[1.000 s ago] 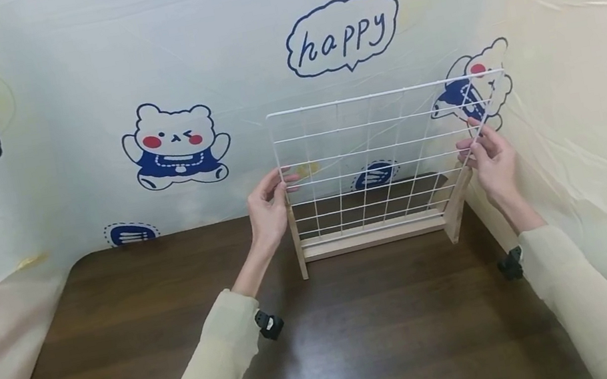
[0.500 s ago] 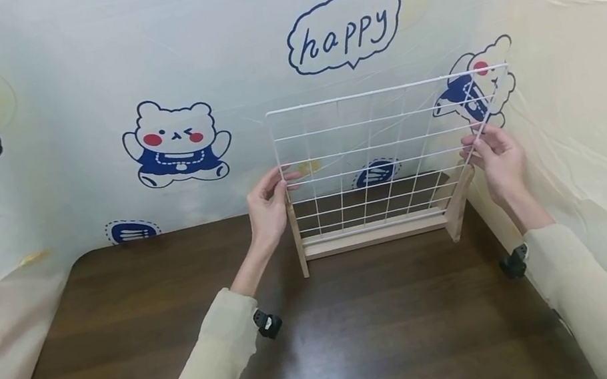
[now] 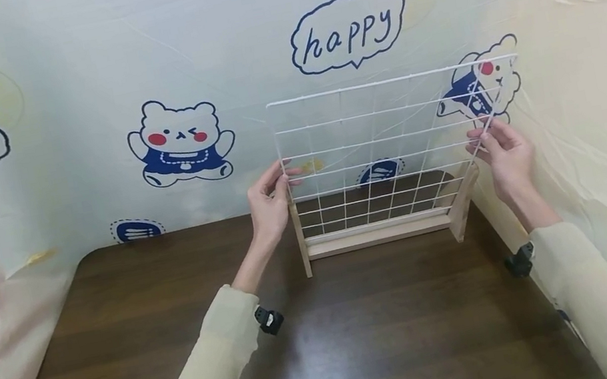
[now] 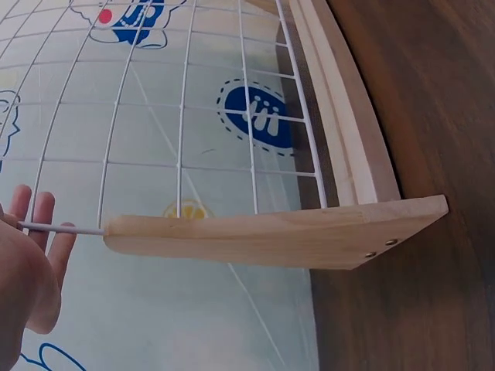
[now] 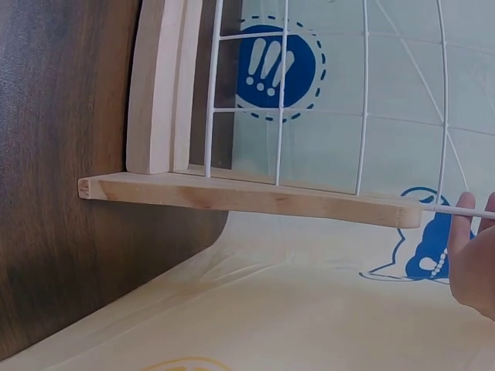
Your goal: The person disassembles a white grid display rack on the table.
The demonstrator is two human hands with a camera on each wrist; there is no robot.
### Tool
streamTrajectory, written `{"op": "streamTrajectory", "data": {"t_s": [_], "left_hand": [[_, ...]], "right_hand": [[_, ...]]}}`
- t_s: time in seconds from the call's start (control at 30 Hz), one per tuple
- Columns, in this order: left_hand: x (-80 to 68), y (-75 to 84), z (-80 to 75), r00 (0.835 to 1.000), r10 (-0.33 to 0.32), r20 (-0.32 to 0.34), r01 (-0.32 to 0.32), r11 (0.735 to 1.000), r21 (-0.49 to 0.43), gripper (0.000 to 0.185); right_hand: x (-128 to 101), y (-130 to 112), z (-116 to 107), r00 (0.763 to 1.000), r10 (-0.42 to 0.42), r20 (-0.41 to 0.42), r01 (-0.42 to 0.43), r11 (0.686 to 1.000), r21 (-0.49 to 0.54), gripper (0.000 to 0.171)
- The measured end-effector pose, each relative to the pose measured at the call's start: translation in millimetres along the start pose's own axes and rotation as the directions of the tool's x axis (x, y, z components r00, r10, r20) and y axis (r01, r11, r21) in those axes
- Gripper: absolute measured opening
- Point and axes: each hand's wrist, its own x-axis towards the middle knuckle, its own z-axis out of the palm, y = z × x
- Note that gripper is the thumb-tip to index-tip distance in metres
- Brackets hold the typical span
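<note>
The left hand [image 3: 270,205] is pinching the left edge wire of a white wire grid [image 3: 380,161] between thumb and fingers, and the right hand [image 3: 508,160] is pinching the opposite edge the same way. The grid is rising in thin, glossy squares from a pale wooden stand [image 3: 379,237], its lower part sitting between two smooth side boards with rounded upper ends. A straight crossbar is joining them near the bottom, and two screws [image 4: 381,248] are showing on the left board. Everything is standing toward the right rear of a dark brown table [image 3: 121,330].
</note>
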Motion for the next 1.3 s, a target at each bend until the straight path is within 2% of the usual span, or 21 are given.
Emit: {"op": "streamTrajectory", "data": {"t_s": [0.3, 0.43, 0.6, 0.77, 0.97, 1.17, 1.3], "left_hand": [[6.0, 5.1, -2.4, 1.000, 0.000, 0.028, -0.001, 1.000, 0.007, 0.029], [7.6, 9.0, -1.3, 1.000, 0.013, 0.020, -0.014, 1.000, 0.021, 0.029], [8.2, 19.7, 0.6, 1.000, 0.025, 0.014, -0.025, 1.000, 0.017, 0.028], [8.9, 24.0, 5.4, 0.999, 0.019, -0.026, -0.019, 1.000, -0.002, 0.028], [12.3, 29.3, 8.6, 0.998, 0.030, -0.061, -0.029, 0.999, 0.018, 0.028], [15.8, 33.9, 5.8, 0.998, 0.039, -0.055, -0.037, 0.999, 0.032, 0.027], [17.8, 35.9, 3.9, 0.999, 0.032, -0.034, -0.031, 0.999, 0.035, 0.028]], "right_hand": [[3, -1, 2, 0.999, -0.030, -0.010, 0.030, 0.999, 0.027, 0.028], [3, -2, 5, 0.999, -0.028, -0.035, 0.030, 0.998, 0.057, 0.029], [3, -9, 9, 0.998, -0.054, -0.031, 0.055, 0.998, 0.044, 0.029], [3, -14, 14, 0.996, -0.079, -0.031, 0.080, 0.997, 0.019, 0.028], [5, -16, 16, 0.995, -0.089, -0.046, 0.089, 0.996, 0.003, 0.028], [12, -17, 17, 0.992, -0.126, -0.032, 0.126, 0.992, 0.019, 0.030], [14, -19, 16, 0.993, -0.112, -0.035, 0.112, 0.994, 0.005, 0.030]]}}
